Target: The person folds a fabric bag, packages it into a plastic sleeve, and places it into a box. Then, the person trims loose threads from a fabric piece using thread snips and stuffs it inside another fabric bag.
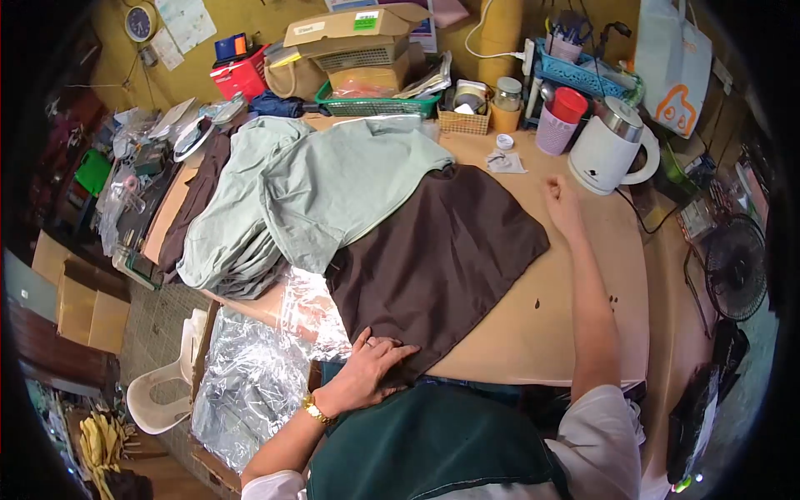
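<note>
A dark brown cloth piece [437, 258] lies spread on the table in front of me. My left hand [367, 373], with a gold watch at the wrist, rests on its near corner, fingers stretched out over the fabric. A pile of pale grey-green cloth [333, 183] overlaps the brown piece at the upper left. My right hand [562, 204] is raised at the right side of the table, near a white kettle [607, 154] and a small white paper [506, 162]. Its fingers are curled together, and whatever they may hold is hidden.
Clear plastic film [250, 383] fills a box at the table's near left. A green basket [379, 107], a wicker basket [464, 122], jars, and a pink cup [552, 129] line the back. A fan [735, 267] stands at right; a white chair [167, 387] is at left.
</note>
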Action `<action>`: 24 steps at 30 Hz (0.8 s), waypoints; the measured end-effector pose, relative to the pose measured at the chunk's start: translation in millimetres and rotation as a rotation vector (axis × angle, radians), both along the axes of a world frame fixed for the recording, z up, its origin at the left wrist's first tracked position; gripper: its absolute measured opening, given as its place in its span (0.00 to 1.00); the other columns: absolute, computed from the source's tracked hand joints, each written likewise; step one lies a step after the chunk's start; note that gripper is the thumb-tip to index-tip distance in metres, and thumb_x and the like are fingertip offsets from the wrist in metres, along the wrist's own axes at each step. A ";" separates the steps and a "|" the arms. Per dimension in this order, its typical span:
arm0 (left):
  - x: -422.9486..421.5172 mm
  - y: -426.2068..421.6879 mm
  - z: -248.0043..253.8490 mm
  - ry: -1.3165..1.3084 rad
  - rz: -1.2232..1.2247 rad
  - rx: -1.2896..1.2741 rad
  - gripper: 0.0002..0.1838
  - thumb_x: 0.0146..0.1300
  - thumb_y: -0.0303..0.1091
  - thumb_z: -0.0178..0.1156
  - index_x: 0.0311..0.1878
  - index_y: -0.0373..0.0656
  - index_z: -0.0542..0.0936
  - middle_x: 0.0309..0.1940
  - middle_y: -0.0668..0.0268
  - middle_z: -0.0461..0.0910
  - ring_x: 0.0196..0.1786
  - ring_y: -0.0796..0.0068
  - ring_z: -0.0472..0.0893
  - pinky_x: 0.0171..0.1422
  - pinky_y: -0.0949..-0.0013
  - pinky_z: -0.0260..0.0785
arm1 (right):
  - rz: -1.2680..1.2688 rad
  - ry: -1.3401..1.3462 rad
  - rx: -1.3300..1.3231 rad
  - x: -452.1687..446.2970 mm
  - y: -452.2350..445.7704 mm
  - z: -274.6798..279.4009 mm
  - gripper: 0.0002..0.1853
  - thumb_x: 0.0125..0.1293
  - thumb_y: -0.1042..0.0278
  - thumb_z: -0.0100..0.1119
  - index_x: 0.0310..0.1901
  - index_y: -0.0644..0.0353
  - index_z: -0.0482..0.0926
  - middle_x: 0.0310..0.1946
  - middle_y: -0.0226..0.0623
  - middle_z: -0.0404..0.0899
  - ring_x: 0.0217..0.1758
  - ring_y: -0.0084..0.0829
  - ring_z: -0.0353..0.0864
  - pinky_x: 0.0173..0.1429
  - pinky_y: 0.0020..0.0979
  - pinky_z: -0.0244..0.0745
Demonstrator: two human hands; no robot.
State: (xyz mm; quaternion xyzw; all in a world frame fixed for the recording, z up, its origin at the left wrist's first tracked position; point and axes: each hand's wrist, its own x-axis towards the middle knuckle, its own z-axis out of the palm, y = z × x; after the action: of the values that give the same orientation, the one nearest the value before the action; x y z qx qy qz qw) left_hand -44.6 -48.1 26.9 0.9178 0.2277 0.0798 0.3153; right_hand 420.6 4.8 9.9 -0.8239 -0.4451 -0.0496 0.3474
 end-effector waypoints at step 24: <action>65.9 48.0 10.9 -0.102 0.160 0.165 0.15 0.59 0.35 0.66 0.43 0.41 0.71 0.36 0.56 0.76 0.41 0.60 0.80 0.42 0.59 0.73 | 0.790 0.827 0.166 -205.7 -155.8 20.5 0.12 0.57 0.75 0.68 0.38 0.64 0.74 0.38 0.36 0.79 0.42 0.27 0.78 0.49 0.28 0.71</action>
State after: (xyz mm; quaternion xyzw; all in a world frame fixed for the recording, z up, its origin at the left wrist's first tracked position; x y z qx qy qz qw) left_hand 21.3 0.0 37.7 0.9143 0.2763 0.1698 0.2427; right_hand 214.9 -151.0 30.4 -0.5161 -0.5407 0.3755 0.5480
